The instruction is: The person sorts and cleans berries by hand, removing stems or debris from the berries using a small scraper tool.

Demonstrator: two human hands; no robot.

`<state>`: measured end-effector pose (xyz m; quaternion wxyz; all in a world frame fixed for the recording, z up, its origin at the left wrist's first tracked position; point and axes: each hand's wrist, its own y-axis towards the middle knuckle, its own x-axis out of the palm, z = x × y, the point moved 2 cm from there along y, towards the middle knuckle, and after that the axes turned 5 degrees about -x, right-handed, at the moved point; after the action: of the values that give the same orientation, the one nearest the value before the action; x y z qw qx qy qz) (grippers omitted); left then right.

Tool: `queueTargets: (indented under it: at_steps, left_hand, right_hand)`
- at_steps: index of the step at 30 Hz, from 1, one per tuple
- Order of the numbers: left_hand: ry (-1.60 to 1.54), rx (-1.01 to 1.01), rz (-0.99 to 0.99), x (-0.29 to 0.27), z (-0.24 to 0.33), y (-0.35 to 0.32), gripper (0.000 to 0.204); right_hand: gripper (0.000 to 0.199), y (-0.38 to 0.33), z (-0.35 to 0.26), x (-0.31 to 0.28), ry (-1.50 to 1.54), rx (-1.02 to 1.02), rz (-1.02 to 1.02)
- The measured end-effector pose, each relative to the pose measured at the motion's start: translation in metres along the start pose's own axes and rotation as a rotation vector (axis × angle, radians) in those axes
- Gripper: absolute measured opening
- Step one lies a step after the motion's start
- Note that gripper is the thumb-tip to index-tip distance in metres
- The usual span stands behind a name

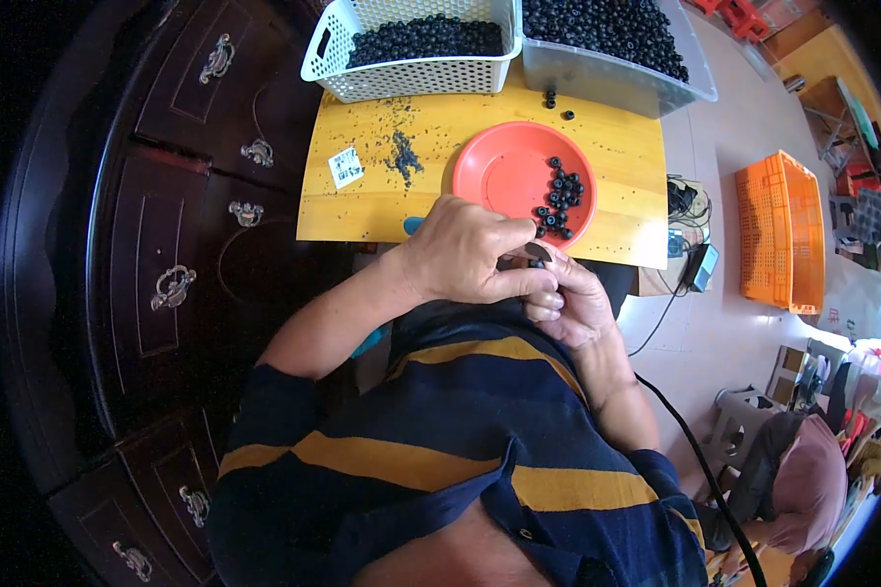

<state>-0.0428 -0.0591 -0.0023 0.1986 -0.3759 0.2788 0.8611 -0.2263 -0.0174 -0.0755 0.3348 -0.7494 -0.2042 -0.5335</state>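
Small black part [535,263] sits between the fingertips of the two hands, close to the wearer's body and just below the near edge of a yellow table [626,196]. The right hand [579,301], palm turned up, pinches it between thumb and fingers; the left hand [475,252] comes in over it from the other side, fingers curled and thumb stretched against the right fingers, and whether it too grips the part cannot be told. A blue handle [413,225] shows beside the left hand; what holds it is hidden. Just beyond the hands, a red round tray [499,181] has more black parts [563,196] gathered along its right side. Left of it, near some dark crumbs [403,157], lies a white square label [346,167] with dark marks too small to read. At the table's far edge, a white perforated basket [421,76] and a clear plastic bin [607,83] hold many similar black pieces. Off to the right, past an orange crate [778,235], a pale plastic bag [857,298] carries a printed mark, blurred by distance.
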Motion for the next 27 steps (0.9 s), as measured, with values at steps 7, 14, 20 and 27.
queueTargets:
  at_steps: [7, 14, 20, 27]
  left_hand:
    - [-0.099, -0.031, 0.072, 0.001, 0.003, -0.003, 0.033]
    - [-0.203, -0.183, -0.038, -0.006, -0.007, -0.002, 0.022]
    - [0.162, -0.326, -0.086, -0.042, -0.063, 0.031, 0.031]
    - [0.201, -0.391, 0.350, -0.087, -0.056, 0.057, 0.037]
  right_hand:
    - [0.023, 0.003, 0.007, -0.006, 0.117, 0.008, -0.012]
    - [0.016, 0.014, 0.010, -0.008, 0.108, 0.008, 0.065]
    - [0.026, 0.026, 0.009, -0.014, 0.099, -0.044, 0.164]
    - [0.032, 0.028, -0.001, -0.012, 0.158, -0.161, 0.098]
